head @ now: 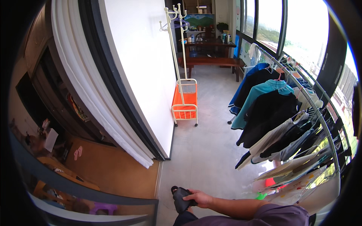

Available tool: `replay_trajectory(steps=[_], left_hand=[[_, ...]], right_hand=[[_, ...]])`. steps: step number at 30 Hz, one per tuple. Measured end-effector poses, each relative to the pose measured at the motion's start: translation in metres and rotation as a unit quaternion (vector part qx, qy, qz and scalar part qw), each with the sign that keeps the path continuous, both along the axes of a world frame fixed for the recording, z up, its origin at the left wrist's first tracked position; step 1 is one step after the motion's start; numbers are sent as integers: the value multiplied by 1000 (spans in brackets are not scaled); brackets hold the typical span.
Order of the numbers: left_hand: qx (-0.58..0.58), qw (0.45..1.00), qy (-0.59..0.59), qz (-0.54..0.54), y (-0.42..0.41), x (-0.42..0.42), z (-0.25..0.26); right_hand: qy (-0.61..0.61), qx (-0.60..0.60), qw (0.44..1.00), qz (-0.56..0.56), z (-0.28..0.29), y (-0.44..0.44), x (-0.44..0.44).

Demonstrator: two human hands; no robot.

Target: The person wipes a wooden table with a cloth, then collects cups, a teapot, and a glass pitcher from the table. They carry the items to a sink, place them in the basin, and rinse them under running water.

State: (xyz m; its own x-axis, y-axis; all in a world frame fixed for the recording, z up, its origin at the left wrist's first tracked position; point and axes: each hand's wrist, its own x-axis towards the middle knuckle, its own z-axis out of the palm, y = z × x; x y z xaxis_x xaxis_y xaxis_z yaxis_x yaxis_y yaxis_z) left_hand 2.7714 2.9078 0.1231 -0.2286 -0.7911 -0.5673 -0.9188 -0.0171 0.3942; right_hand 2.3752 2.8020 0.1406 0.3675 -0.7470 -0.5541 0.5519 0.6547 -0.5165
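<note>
My right hand (200, 198), at the end of a bare forearm, reaches in from the lower right. Its fingers and thumb are closed on a dark object (181, 200) with a rounded dark end; its exact kind cannot be told. Below the object a small patch of skin shows, too little to tell what part of me it is. My left hand is out of view. Pale grey floor (198, 169) lies before me. To the right, clothes such as a black jacket (265, 118) and a turquoise jacket (258, 99) hang on a metal drying rack (319, 113).
A cream coat stand (169, 36) with an orange basket base (185, 99) stands by the white wall (135, 56). Farther off are a wooden bench (212, 61) and a table (209, 43). To the left, a white curtain (93, 84) borders a room with pink slippers (77, 153).
</note>
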Motion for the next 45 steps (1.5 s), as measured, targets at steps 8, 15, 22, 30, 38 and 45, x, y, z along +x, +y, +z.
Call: replay_trajectory(steps=[8,15,22,30,38,45], left_hand=[[105,985,81,106,-328,-157,56],[-97,911,44,-399,-524,-315,84],[-73,923,132,-355,-658,-479,62],[218,861,458,36,-774,-655,67],[290,766,521,241,-936,-791,64],[398,665,586,237,-1097,-935,36]], right_hand=[[120,-55,988,-86,51,-165,-85],[21,-89,964,-251,80,-262,-179],[133,-24,956,-260,37,-356,-298],[426,-98,898,-49,75,-575,-456],[176,-184,966,52,75,-751,-592],[677,149,697,183,-131,-791,-839]])
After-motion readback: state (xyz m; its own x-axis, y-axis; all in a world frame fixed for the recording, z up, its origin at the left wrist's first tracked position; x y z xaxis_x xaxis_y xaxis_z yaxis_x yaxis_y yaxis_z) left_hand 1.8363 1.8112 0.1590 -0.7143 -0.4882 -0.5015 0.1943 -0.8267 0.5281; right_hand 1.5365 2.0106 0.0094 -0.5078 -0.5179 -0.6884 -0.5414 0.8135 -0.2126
